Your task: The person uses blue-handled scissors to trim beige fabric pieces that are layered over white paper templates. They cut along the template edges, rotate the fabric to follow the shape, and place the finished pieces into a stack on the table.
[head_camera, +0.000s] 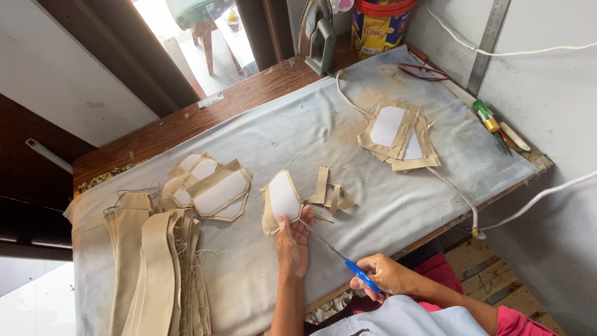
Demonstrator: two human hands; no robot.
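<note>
My left hand (292, 241) pinches the lower edge of a beige fabric piece with a white lining patch (281, 200), held just above the grey cloth-covered table (323, 124). My right hand (384, 274) grips blue-handled scissors (339, 254), their blades pointing up-left toward the piece's lower right edge. Trimmed beige strips (329, 193) lie just right of the piece.
A stack of lined beige pieces (398, 134) lies at the right, another group (211, 186) at the left beside long beige strips (152, 267). An iron (320, 31), a colourful bucket (379, 22), a metal ruler (488, 43), a white cord (460, 199) and small tools (497, 124) sit around the edges.
</note>
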